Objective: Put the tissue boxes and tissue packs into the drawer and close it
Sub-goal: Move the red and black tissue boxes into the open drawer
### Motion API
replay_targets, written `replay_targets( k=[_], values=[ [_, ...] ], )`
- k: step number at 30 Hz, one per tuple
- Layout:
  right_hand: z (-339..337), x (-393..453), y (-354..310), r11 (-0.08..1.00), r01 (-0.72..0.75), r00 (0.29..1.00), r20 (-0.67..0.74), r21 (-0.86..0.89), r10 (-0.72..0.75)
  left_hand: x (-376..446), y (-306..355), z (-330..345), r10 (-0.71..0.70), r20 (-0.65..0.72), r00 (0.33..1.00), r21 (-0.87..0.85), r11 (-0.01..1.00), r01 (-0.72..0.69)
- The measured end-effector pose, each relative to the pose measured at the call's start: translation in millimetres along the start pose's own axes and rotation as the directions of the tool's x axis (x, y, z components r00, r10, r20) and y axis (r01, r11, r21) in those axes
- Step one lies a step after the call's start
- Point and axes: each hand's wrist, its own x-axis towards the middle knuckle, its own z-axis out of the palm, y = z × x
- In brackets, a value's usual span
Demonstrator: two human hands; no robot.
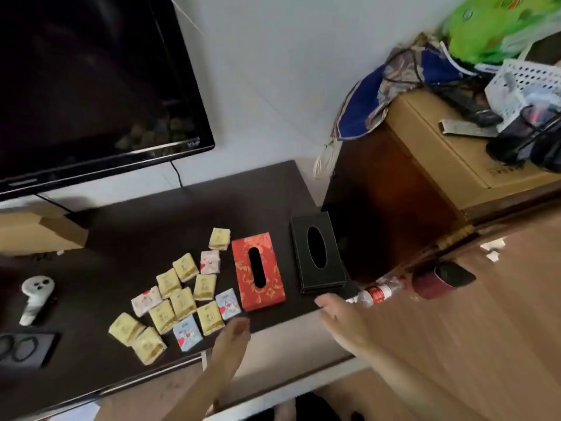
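A red patterned tissue box and a black tissue box lie side by side on the dark cabinet top. Left of them are several small tissue packs, yellow, white and blue. My left hand hovers at the cabinet's front edge, just below the packs, holding nothing; its fingers look closed but blurred. My right hand is below the black box, fingers apart, empty. The white drawer front shows under the front edge; whether the drawer is open I cannot tell.
A black TV stands at the back left. A white controller and a black pad lie at the left. A brown cupboard stands to the right, with a cardboard box and clutter on top. A plastic bottle lies on the floor.
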Motion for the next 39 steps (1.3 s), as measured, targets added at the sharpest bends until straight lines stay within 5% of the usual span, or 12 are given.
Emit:
replay_targets(
  k=[3, 7, 13, 17, 25, 33, 39],
  values=[
    [-11.0, 51.4, 10.7, 0.999, 0.029, 0.988, -0.152, -0.014, -0.031, 39.2, 16.3, 17.4, 0.22, -0.059, 0.974, 0.101, 0.972, -0.214],
    [-21.3, 115.3, 21.8, 0.995, -0.032, 0.941, -0.339, -0.093, -0.001, 93.3, 45.3, 30.6, 0.337, -0.244, 0.909, 0.236, 0.93, -0.282],
    [-5.7, 175.1, 58.6, 0.996, -0.059, 0.948, -0.315, -0.059, 0.038, 164.0, 36.3, 49.2, 0.206, -0.29, 0.935, 0.231, 0.963, -0.141],
    [7.9, 185.4, 75.6, 0.999, -0.041, 0.9, -0.434, 0.004, 0.038, 177.9, 13.6, 57.4, 0.161, -0.364, 0.917, 0.173, 0.979, -0.104],
    [-4.9, 196.7, 66.1, 0.911, -0.206, 0.85, -0.395, 0.358, 0.347, 182.9, 27.9, 50.4, 0.057, -0.478, 0.876, 0.083, 0.996, -0.019],
    [8.0, 101.7, 71.3, 0.837, -0.109, 0.842, -0.398, 0.537, 0.365, 98.6, 11.2, 53.7, 0.203, -0.487, 0.85, -0.137, 0.943, -0.304],
    [34.9, 34.7, 89.1, 0.875, -0.2, 0.887, -0.297, 0.441, 0.353, 33.8, -39.1, 81.5, 0.041, -0.449, 0.892, -0.362, 0.905, -0.223]
  ],
)
